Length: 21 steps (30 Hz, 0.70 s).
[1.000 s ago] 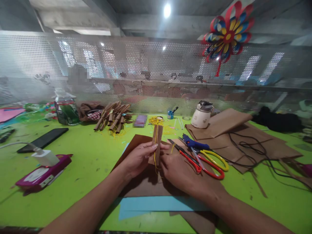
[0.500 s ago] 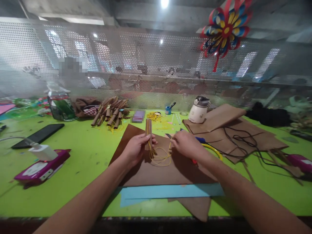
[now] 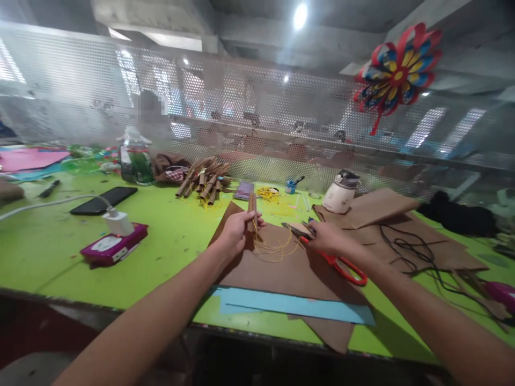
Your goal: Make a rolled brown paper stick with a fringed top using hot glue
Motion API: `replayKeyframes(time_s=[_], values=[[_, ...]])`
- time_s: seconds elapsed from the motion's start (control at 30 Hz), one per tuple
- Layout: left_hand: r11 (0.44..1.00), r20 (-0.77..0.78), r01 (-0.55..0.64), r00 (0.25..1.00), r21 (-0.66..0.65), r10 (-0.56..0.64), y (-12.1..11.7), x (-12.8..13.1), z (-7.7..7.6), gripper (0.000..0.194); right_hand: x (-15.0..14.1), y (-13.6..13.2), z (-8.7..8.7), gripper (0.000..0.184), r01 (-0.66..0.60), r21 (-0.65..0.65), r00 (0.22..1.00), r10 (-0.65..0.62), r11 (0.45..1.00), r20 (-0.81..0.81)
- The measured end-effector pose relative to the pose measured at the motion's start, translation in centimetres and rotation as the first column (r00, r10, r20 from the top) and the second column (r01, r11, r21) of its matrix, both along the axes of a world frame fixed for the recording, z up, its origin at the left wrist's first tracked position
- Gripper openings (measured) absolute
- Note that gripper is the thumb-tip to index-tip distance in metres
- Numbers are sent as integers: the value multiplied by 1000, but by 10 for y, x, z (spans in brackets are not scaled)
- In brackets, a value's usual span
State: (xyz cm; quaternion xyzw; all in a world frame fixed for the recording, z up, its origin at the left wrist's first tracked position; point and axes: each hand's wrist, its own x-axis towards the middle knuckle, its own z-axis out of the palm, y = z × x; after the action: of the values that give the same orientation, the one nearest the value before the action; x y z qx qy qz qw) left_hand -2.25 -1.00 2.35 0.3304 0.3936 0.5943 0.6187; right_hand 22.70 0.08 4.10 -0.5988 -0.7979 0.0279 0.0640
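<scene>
Head: jar (image 3: 290,187) holds tool (image 3: 299,179), left hand (image 3: 236,230) folded paper (image 3: 252,205).

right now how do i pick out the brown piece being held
On the green table lies a large brown sheet. Over it, the left hand grips a narrow brown piece. Yellow string runs along it, and unlike the piled brown rolls beyond, it is in hand.
</scene>
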Motion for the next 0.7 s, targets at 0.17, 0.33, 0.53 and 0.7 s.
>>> replayKeyframes(time_s=[0.17, 0.33, 0.53, 0.7], values=[[992, -83, 101, 991, -72, -107, 4, 1, -19, 14, 24, 12, 17, 32, 58, 32, 947, -45, 998, -317], [926, -231, 376, 904, 32, -359, -32, 15, -7, 7, 27, 12, 29, 43, 57, 135, 826, 29, 989, -563], [568, -812, 797, 464, 208, -355, -62, 31, 7, 13, -35, 11, 43, 39, -311, 243, 793, 391, 919, -467], [341, -867, 933, 263, 116, -424, -53, 33, -3, 14, -124, 9, 7, 28, -531, 161, 764, 552, 832, -333]])
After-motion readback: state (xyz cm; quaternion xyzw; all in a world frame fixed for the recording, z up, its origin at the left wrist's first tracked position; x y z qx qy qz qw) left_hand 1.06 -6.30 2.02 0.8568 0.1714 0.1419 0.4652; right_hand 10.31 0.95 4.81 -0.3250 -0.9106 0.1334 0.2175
